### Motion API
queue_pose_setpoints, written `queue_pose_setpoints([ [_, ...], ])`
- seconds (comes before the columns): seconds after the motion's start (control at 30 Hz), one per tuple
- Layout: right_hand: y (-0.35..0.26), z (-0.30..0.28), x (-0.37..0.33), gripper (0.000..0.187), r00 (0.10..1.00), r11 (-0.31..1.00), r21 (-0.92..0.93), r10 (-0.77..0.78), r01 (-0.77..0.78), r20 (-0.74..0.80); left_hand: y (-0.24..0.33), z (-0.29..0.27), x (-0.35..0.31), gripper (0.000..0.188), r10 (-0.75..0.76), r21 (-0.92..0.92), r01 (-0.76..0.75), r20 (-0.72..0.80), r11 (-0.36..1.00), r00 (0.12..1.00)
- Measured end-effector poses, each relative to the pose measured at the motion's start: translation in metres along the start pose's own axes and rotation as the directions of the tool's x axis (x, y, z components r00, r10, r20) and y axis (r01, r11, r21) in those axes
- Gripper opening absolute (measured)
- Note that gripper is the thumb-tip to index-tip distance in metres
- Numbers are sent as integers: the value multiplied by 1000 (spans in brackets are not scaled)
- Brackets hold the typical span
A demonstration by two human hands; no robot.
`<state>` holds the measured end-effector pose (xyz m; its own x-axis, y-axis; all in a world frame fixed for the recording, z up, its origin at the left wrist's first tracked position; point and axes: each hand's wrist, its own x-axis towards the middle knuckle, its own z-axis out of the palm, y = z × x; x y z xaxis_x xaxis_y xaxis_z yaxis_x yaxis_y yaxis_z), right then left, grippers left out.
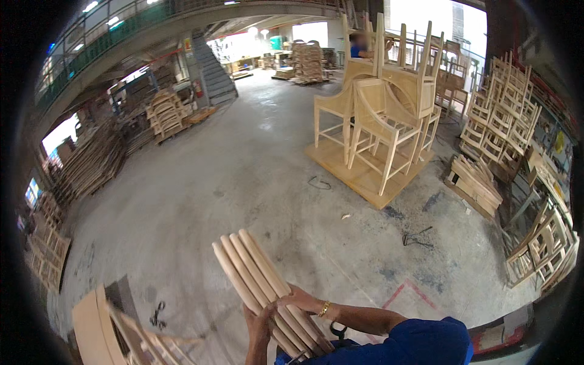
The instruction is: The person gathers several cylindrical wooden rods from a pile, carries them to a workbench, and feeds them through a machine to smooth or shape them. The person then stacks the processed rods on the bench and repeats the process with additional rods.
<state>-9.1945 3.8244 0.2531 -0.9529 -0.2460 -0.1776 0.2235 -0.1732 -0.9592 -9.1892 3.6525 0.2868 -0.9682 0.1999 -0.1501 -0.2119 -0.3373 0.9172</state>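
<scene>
Both hands are closed on one bundle: left hand (260, 322) at its left side, right hand (300, 299) at its right, a little farther forward, the two nearly meeting. Bundle = four pale wooden rods (250, 269) lying side by side, ends rounded. Far ends project past my grip, forward and left, over the concrete floor (182, 201); near ends run back between my forearms toward my body.

Edges: at my lower left, a slatted wooden frame (137, 334) stands beside a tan panel (94, 328), both apart from the rods. Ahead and right, a flat board (340, 173) carries pale wooden chairs (383, 115); its near corner points roughly toward me. Farther right, stacked chair frames (502, 118) line that side.

Room: the widest stretch of concrete runs ahead and left, reaching a staircase (211, 76) and piled timber (91, 161).
</scene>
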Motion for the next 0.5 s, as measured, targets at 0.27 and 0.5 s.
queue_pose_setpoints([
  [0.27, -76, -180, 214, 51, 928, 908, 356, -85, 223, -364, 32, 106, 347, 62, -186, 241, 99, 369, 966, 911],
  [0.5, -170, -332, 467, 54, 943, 903, 375, -86, 211, -322, 57, 153, 646, 64, -163, 331, 60, 294, 942, 942],
])
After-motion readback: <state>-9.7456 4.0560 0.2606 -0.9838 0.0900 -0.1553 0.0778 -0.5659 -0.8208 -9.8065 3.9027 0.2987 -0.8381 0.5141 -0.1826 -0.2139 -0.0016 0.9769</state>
